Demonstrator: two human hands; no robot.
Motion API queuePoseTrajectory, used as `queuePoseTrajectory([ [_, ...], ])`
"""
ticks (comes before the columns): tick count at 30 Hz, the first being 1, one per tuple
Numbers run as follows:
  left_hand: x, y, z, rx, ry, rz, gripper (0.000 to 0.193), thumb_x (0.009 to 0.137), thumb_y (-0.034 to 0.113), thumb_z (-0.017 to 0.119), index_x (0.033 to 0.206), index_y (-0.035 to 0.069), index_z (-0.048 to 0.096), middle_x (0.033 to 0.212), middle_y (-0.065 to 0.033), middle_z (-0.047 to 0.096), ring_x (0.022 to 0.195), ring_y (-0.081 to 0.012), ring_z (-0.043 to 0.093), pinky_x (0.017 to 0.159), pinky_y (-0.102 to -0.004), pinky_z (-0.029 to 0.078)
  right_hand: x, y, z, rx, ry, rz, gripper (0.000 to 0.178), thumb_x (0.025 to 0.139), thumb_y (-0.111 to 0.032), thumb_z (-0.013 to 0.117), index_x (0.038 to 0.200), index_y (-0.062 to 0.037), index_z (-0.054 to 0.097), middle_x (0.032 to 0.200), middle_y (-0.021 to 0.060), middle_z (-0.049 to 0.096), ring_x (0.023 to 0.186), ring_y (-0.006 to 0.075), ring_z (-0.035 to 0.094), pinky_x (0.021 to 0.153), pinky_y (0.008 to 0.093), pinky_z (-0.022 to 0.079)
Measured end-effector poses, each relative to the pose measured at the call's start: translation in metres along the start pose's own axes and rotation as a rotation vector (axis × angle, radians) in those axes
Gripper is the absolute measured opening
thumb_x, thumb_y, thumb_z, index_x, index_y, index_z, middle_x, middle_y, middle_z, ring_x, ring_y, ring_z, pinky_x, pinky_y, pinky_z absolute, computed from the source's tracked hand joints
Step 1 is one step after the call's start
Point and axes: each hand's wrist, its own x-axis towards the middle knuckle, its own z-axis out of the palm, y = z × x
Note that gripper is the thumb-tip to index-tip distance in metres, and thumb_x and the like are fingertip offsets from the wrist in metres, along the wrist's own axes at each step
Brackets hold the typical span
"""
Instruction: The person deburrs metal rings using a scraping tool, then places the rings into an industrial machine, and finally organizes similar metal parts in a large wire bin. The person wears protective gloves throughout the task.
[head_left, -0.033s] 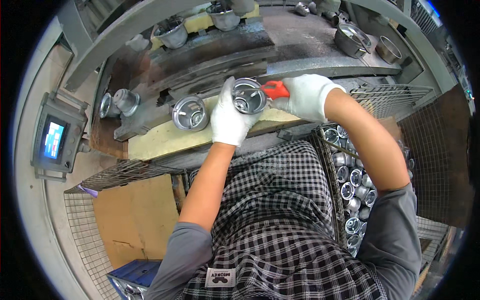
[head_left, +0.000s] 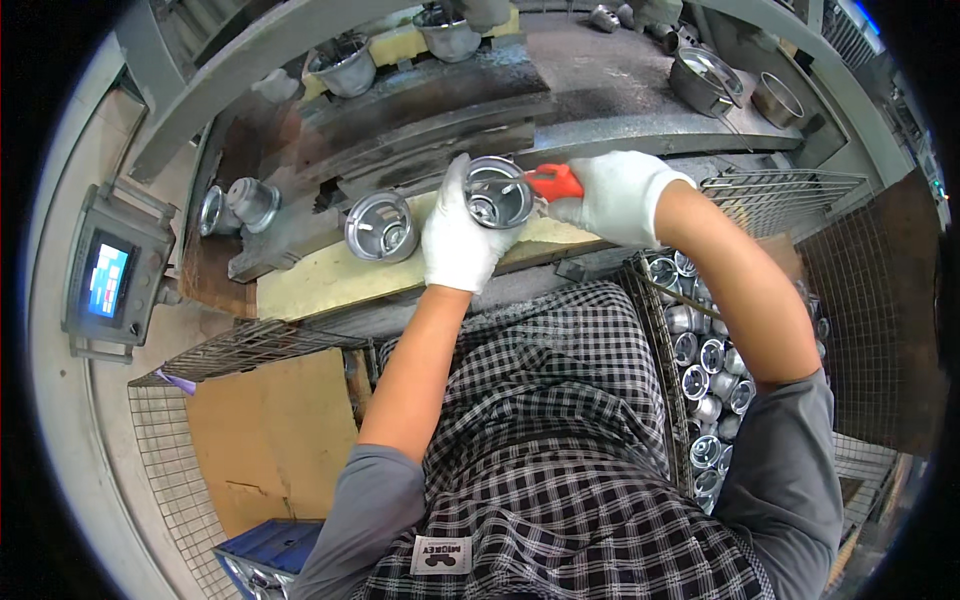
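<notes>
My left hand (head_left: 458, 232), in a white glove, is wrapped round a silvery metal cup (head_left: 510, 205) at the work ledge, its open mouth facing me. In my gloved right hand (head_left: 618, 198) is a red-handled tool (head_left: 553, 182). The thin metal end of this tool reaches into the cup's mouth; its tip is too small to make out. Just left of my left hand, a second metal cup (head_left: 381, 227) rests on the pale yellow board (head_left: 320, 277), also mouth toward me.
Two more cups, one of them (head_left: 253, 204), sit at the ledge's left end. A wire basket at my right holds several metal cups (head_left: 711, 355). Pans (head_left: 705, 82) stand at the back right. A control panel (head_left: 107, 279) is at far left, a blue crate (head_left: 270, 545) below.
My right hand and the red-handled tool have shifted very slightly to the right. The left hand and the cup look unmoved.
</notes>
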Motion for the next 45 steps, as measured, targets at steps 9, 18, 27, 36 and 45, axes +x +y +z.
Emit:
queuePoseTrajectory([
  [9,0.002,0.000,0.004,0.072,-0.002,0.083,0.094,0.063,0.034,0.093,0.138,0.001,0.047,0.120,-0.0182,0.068,0.109,-0.0326,0.068,0.093,-0.0389,0.055,-0.030,0.010,0.016,-0.059,-0.018,0.063,0.042,0.093,-0.043,0.060,0.108,-0.0041,0.069,0.096,0.0233,0.073,0.092,0.0404,0.071,0.085,0.0466,0.055],
  [18,0.000,-0.005,0.004,0.051,-0.013,0.092,0.095,0.064,0.035,0.093,0.138,-0.001,0.047,0.120,-0.0192,0.067,0.108,-0.0326,0.068,0.093,-0.0383,0.055,-0.032,0.005,0.013,-0.076,-0.097,0.053,0.046,0.094,-0.044,0.059,0.109,-0.0014,0.067,0.096,0.0243,0.073,0.092,0.0405,0.071,0.086,0.0471,0.055],
  [27,-0.001,0.000,-0.001,0.028,0.008,0.068,0.098,0.062,0.034,0.094,0.140,-0.001,0.046,0.122,-0.0190,0.067,0.109,-0.0325,0.068,0.094,-0.0381,0.055,-0.021,0.026,0.012,-0.009,0.036,0.128,0.052,0.093,-0.046,0.057,0.113,0.0004,0.065,0.102,0.0245,0.072,0.097,0.0413,0.070,0.090,0.0464,0.053],
  [36,-0.001,-0.004,0.000,-0.056,-0.022,-0.019,0.105,0.059,0.033,0.096,0.144,0.000,0.043,0.124,-0.0162,0.068,0.113,-0.0281,0.067,0.098,-0.0370,0.053,-0.025,-0.001,0.011,-0.089,0.030,0.002,0.041,0.094,-0.044,0.058,0.109,-0.0066,0.068,0.085,0.0209,0.073,0.083,0.0380,0.072,0.080,0.0460,0.056],
  [45,-0.006,-0.008,0.023,-0.085,0.208,-0.083,0.114,0.061,0.033,0.097,0.152,0.002,0.035,0.141,-0.0217,0.057,0.128,-0.0304,0.058,0.109,-0.0365,0.046,0.013,0.152,0.131,0.864,0.836,0.385,0.034,0.091,-0.025,0.075,0.113,0.0001,0.069,0.089,0.0065,0.074,0.075,0.0126,0.068,0.071,0.0314,0.055],
])
